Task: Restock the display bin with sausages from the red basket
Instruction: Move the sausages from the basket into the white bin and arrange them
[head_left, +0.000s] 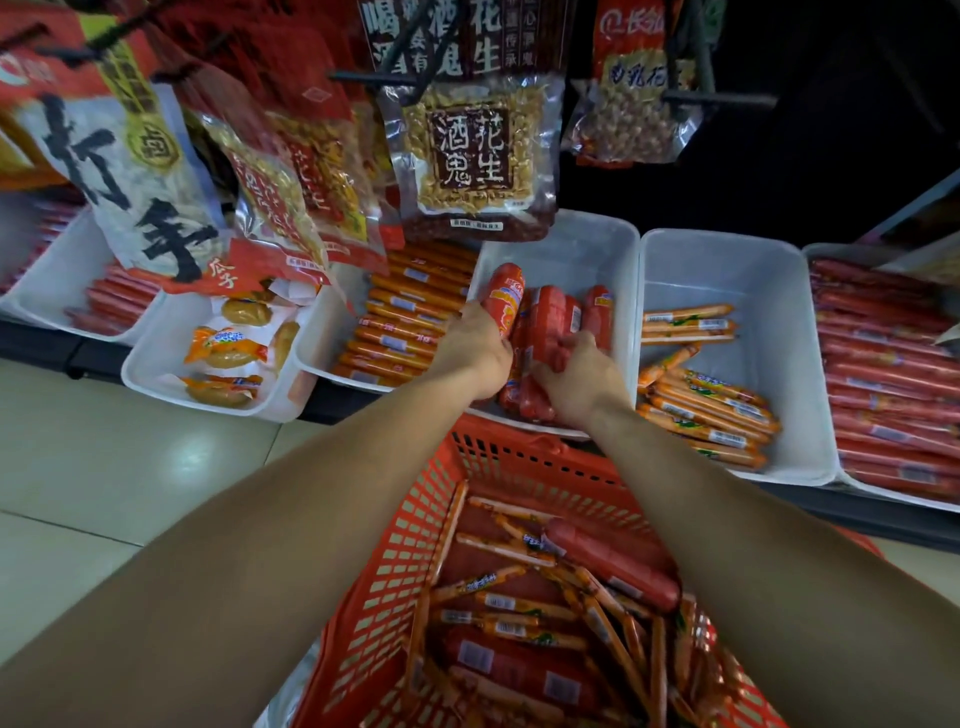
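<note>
Thick red sausages (558, 317) lie lengthwise in the near part of the white display bin (587, 244). The left hand (475, 351) grips one sausage, raised at the bin's left wall, and the right hand (579, 376) curls over the bunch beside it. Judgement: lay each parallel and snug to its neighbours, then fill rearward; more wait in the red basket (415, 525).

Dim upper right; floor tiles (156, 457) show glare; edges blurred, strong wide-angle distortion.
</note>
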